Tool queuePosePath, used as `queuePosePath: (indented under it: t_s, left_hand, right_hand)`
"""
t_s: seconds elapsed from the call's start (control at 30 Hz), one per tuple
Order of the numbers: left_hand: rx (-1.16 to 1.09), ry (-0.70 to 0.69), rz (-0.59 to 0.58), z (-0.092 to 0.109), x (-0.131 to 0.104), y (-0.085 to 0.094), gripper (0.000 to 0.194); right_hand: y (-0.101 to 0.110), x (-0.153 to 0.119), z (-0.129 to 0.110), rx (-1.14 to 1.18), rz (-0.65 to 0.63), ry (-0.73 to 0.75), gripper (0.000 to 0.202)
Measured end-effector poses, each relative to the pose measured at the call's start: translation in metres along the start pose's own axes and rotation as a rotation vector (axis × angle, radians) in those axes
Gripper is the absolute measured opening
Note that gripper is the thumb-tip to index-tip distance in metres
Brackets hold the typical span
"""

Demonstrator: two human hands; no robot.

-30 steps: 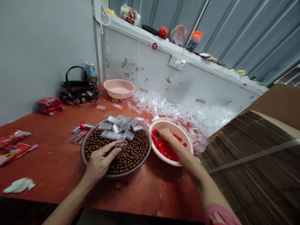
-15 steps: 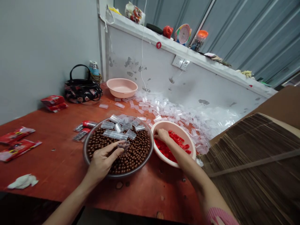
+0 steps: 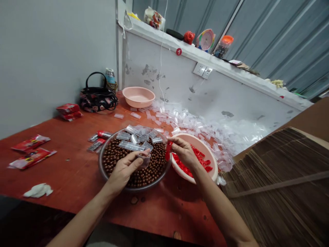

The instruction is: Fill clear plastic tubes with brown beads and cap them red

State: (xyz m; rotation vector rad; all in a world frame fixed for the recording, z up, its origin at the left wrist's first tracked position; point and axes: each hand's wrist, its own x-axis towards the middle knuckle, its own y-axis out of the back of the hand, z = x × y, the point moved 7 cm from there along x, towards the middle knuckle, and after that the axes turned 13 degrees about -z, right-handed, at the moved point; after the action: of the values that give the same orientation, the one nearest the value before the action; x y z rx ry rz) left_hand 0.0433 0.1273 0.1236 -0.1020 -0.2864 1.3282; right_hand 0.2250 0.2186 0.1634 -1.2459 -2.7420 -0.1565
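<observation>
Over a dark bowl (image 3: 102, 171) of brown balls, my left hand (image 3: 125, 169) pinches a small clear plastic sleeve (image 3: 145, 160). Several clear plastic sleeves (image 3: 131, 145) lie on top of the balls. My right hand (image 3: 182, 150) grips a red plastic piece (image 3: 168, 151) between thumb and fingers, above the gap where the two bowls meet. Beneath and right of that hand, a pale pink bowl (image 3: 216, 171) holds many red pieces (image 3: 205, 162).
On the red table (image 3: 77, 178) are red packets (image 3: 33, 156), filled tubes (image 3: 99, 140), a white cloth (image 3: 38, 190), a floral bag (image 3: 97, 97) and a pink basin (image 3: 138, 97). Clear plastic pieces (image 3: 205, 127) pile along the wall; stacked cardboard (image 3: 277, 171) stands right.
My right hand has risen out of the pale pink bowl and moved left, now with a red piece in it. The view has shifted slightly; my left hand still has the clear sleeve.
</observation>
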Motion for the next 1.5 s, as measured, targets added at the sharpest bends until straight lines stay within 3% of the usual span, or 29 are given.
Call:
queuePosePath:
  t_s: [0.1,0.2,0.27,0.37,0.47,0.67,0.9,1.0,1.1,1.2,1.33,1.5]
  left_hand:
    - [-0.106,0.008,-0.024,-0.003,0.004,-0.018,0.032]
    - [-0.223,-0.011,0.07,-0.009,0.003,-0.02,0.03]
    - [-0.249,-0.026,0.132,-0.011,0.001,-0.017,0.029]
    - [-0.233,-0.041,0.16,-0.009,-0.004,-0.01,0.029]
    - [-0.195,-0.029,0.112,-0.006,-0.007,-0.007,0.028]
    - [-0.185,-0.046,0.104,-0.006,-0.01,-0.003,0.029]
    - [-0.192,-0.019,0.161,-0.013,-0.008,0.002,0.029]
    - [-0.08,-0.011,0.127,-0.008,-0.007,0.003,0.029]
    - [0.215,-0.027,0.114,0.003,-0.008,0.006,0.028]
    - [0.48,-0.062,0.096,0.012,-0.009,0.005,0.028]
    - [0.546,-0.108,0.082,0.014,-0.011,0.002,0.03]
    - [0.554,-0.153,0.172,0.013,-0.017,0.005,0.027]
  right_hand:
    - [-0.045,-0.002,-0.003,0.103,-0.043,0.038,0.027]
    - [-0.065,-0.003,-0.005,-0.053,0.067,0.092,0.021]
    - [-0.069,-0.007,-0.012,-0.255,0.133,0.143,0.02]
    - [-0.075,-0.009,-0.019,-0.433,0.052,0.185,0.029]
    - [-0.074,-0.008,-0.02,-0.358,-0.07,0.175,0.036]
    - [-0.068,-0.007,-0.01,-0.211,-0.088,0.109,0.03]
    - [-0.09,-0.021,-0.016,-0.964,-0.001,0.344,0.035]
    - [-0.09,-0.022,-0.018,-1.054,0.0,0.37,0.037]
    - [-0.083,-0.019,-0.029,-0.995,0.019,0.385,0.034]
    - [-0.087,-0.015,-0.041,-0.959,-0.085,0.415,0.034]
    - [-0.102,-0.011,-0.04,-1.117,-0.243,0.403,0.034]
    - [-0.109,-0.014,-0.028,-1.254,-0.271,0.371,0.043]
